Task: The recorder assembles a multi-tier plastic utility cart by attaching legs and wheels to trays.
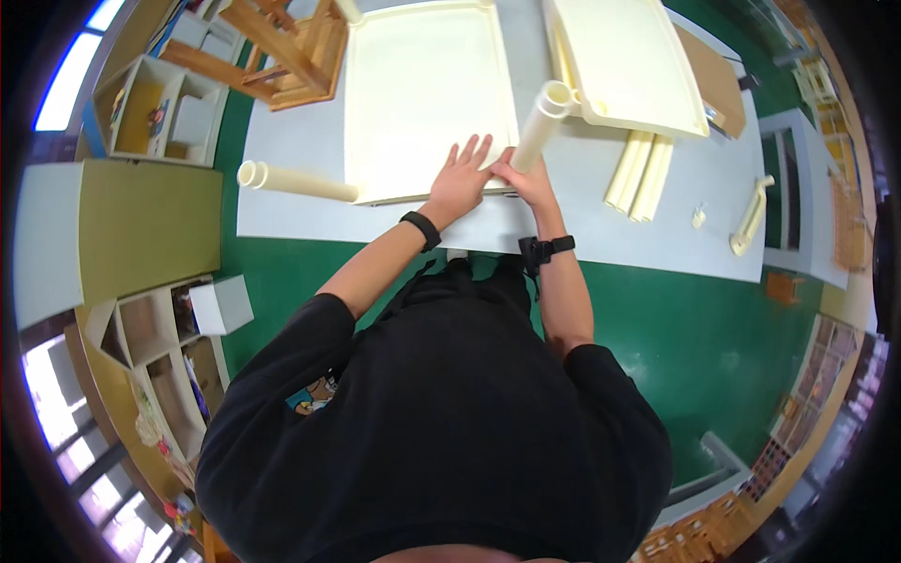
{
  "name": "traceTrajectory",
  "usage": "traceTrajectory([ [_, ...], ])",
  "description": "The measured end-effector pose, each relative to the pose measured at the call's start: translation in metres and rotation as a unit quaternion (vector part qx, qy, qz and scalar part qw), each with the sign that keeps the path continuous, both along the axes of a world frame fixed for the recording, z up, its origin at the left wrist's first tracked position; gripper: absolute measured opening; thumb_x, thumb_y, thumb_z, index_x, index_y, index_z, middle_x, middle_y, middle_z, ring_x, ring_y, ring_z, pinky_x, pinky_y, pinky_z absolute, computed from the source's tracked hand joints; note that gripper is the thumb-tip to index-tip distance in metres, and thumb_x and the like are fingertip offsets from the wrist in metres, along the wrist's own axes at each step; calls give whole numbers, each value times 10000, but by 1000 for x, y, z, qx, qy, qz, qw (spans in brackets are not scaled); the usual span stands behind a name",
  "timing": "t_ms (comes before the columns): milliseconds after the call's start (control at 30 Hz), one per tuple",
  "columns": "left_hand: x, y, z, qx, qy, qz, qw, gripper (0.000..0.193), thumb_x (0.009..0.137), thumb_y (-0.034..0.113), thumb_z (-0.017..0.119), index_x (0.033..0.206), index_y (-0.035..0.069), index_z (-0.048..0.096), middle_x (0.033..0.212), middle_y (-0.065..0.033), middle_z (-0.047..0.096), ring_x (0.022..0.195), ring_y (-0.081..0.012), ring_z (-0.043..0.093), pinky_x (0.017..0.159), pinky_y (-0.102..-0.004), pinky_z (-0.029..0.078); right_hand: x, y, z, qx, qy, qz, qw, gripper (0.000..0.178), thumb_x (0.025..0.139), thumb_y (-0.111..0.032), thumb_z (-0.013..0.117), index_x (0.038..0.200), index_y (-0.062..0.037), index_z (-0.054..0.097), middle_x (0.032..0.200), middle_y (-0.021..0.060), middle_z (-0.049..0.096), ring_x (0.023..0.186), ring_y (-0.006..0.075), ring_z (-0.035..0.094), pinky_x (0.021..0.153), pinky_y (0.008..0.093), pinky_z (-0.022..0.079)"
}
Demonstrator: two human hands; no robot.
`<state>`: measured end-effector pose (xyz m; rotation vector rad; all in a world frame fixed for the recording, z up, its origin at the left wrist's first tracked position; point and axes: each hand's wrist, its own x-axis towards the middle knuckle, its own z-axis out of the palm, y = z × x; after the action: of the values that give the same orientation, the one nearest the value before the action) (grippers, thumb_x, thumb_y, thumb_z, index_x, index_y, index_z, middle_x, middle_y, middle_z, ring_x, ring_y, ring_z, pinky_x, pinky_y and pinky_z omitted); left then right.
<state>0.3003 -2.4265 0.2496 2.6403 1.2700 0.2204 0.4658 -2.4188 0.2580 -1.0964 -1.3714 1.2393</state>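
A cream plastic shelf panel (427,89) with a raised rim lies on the table in front of me. My left hand (460,180) rests flat on its near right corner, fingers stretched out. Beside it, my right hand (529,181) is closed around the lower end of a cream plastic tube (541,129) standing up from that corner. The tube's base and part of the corner are hidden by my fingers. A second cream tube (300,182) sticks out from the panel's near left corner.
Another cream panel (633,61) lies at the far right, with several loose tubes (641,174) before it. A cream bar-shaped part (752,218) and a small plastic piece (698,217) lie further right. A wooden stool (300,56) occupies the table's far left; a cardboard piece (718,84) is at back right.
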Motion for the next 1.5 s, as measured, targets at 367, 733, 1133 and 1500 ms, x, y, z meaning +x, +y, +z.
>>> traceTrajectory([
  [367, 0, -2, 8, -42, 30, 28, 998, 697, 696, 23, 634, 1346, 175, 436, 1508, -93, 233, 1401, -293, 191, 1103, -530, 233, -64, -13, -7, 53, -5, -399, 916, 153, 758, -58, 683, 872, 42, 659, 735, 125, 681, 692, 147, 650, 625, 289, 500],
  [733, -12, -18, -1, -43, 60, -19, 997, 632, 693, 63, 634, 1304, 101, 476, 1457, -112, 314, 1384, -307, 227, 1095, -519, 253, -15, -19, 12, 14, -12, 106, 994, 128, 721, -65, 696, 662, -16, 593, 618, 37, 593, 563, 101, 542, 515, 258, 425],
  [1133, -3, -23, 16, -45, 65, -7, 997, 897, 677, 39, 683, 1443, 287, 289, 1521, -104, 198, 1401, -297, 192, 1118, -495, 219, 118, -72, 14, 33, 436, -409, 801, 288, 933, -340, 423, 1124, -135, 358, 691, 66, 496, 489, 159, 474, 438, 327, 424],
  [1500, 6, -20, 19, -68, 34, -1, 997, 923, 654, 58, 705, 1447, 276, 286, 1530, -94, 173, 1407, -287, 178, 1131, -485, 196, 366, -32, -105, -173, -329, -529, 763, 426, 765, -288, 607, 999, 51, 500, 803, 217, 628, 637, 321, 624, 603, 403, 499],
])
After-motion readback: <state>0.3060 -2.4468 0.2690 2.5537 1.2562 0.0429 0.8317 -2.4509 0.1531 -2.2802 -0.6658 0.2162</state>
